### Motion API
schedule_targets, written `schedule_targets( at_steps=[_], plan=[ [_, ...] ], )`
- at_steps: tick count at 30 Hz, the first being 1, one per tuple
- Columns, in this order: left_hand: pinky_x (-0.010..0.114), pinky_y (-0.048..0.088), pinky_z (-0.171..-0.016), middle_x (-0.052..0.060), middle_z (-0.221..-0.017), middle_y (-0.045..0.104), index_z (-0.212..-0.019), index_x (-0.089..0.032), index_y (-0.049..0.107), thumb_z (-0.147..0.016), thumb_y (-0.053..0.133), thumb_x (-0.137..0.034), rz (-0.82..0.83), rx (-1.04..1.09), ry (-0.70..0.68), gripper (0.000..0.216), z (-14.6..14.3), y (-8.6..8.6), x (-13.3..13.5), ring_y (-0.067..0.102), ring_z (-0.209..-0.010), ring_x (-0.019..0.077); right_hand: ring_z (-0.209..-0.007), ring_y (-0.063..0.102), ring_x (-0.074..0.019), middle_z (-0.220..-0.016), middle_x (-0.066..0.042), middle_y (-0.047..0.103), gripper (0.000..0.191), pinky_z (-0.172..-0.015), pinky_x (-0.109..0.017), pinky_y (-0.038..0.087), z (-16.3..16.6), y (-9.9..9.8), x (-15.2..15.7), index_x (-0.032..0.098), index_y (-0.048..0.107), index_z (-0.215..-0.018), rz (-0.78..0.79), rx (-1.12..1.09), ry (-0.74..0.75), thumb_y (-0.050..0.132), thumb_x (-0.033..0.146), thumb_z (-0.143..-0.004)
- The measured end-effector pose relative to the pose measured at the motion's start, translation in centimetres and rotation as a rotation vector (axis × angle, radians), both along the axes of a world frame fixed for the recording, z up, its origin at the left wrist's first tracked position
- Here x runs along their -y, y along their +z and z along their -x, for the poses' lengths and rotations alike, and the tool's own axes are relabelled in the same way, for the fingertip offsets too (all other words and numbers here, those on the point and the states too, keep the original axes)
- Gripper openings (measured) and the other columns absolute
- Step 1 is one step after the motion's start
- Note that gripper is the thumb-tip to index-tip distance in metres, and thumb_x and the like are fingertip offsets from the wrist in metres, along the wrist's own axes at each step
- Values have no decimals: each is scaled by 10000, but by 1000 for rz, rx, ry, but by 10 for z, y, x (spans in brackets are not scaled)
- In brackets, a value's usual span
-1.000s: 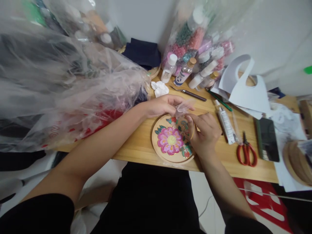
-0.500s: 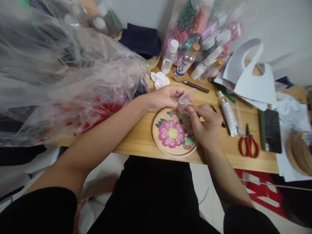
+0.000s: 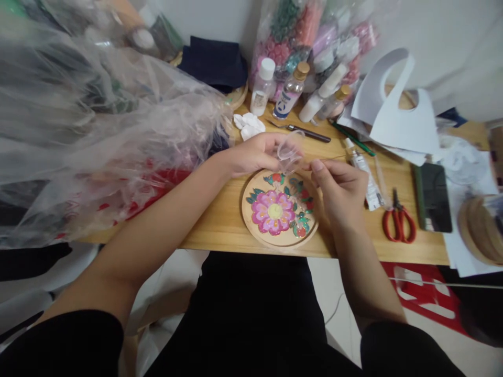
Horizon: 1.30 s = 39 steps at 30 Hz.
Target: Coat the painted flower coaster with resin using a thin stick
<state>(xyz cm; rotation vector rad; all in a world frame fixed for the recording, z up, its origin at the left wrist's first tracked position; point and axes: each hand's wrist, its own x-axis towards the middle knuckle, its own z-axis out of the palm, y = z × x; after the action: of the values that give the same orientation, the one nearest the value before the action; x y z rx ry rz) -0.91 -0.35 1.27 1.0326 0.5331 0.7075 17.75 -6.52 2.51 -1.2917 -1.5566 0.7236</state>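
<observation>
My left hand (image 3: 259, 156) is closed around a small clear plastic piece (image 3: 290, 152), thin-walled and cup-like, above the far edge of a round wooden plaque (image 3: 251, 222). On the plaque is a painted pink flower (image 3: 274, 212) with a yellow centre, green leaves and red buds outlined in gold. My right hand (image 3: 341, 183) pinches a thin brown stick (image 3: 334, 158) between thumb and fingers, over the plaque's right side. Its tip points toward the clear piece; whether they touch, I cannot tell.
Behind my hands lie a dark-handled tool (image 3: 310, 133), crumpled white tissue (image 3: 249, 125) and several bottles (image 3: 288, 94). To the right are a white tube (image 3: 371, 191), red-handled pliers (image 3: 398, 224), a phone (image 3: 433, 196) and white paper cutouts (image 3: 416, 123). Plastic sheeting (image 3: 118, 120) covers the left.
My right hand has moved right, away from my left hand, uncovering the plaque's right side and showing the thin stick. The clear piece now stands more upright. The whole view has shifted slightly.
</observation>
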Motion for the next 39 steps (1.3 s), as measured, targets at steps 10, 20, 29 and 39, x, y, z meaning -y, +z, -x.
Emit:
schedule_targets(
  at_steps=[10, 20, 29, 39],
  plan=[
    [242, 476, -805, -6, -762, 662, -858, -96, 598, -593, 569, 99, 119, 78, 46, 330, -1, 2, 0, 628, -722, 63, -513, 478, -90, -540, 31, 565, 185, -504, -252, 384, -5, 10, 10, 238, 758, -727, 11, -214, 73, 692, 365, -845],
    [271, 484, -874, 8, -827, 652, -893, -98, 598, -629, 513, 116, 143, 116, 30, 350, 0, -2, -3, 640, -826, 79, -629, 568, -141, -703, -35, 675, 116, -610, -311, 445, 7, 8, 21, 159, 720, -930, -354, 357, 685, 629, 139, -860],
    [292, 506, -885, 23, -880, 649, -938, -95, 615, -720, 567, 45, 58, 89, 25, 263, 0, -9, -4, 660, -930, 115, -709, 590, -165, -700, -28, 666, 121, -671, -327, 444, 6, 2, 23, 171, 712, -942, -458, 501, 707, 604, 197, -893],
    [312, 471, -998, -3, -861, 645, -938, -88, 590, -675, 502, 111, 106, 124, 8, 341, -1, -4, -3, 639, -918, 74, -680, 553, -168, -693, -33, 663, 164, -649, -322, 419, 7, 3, 22, 179, 722, -943, -445, 509, 742, 563, 205, -910]
  ],
)
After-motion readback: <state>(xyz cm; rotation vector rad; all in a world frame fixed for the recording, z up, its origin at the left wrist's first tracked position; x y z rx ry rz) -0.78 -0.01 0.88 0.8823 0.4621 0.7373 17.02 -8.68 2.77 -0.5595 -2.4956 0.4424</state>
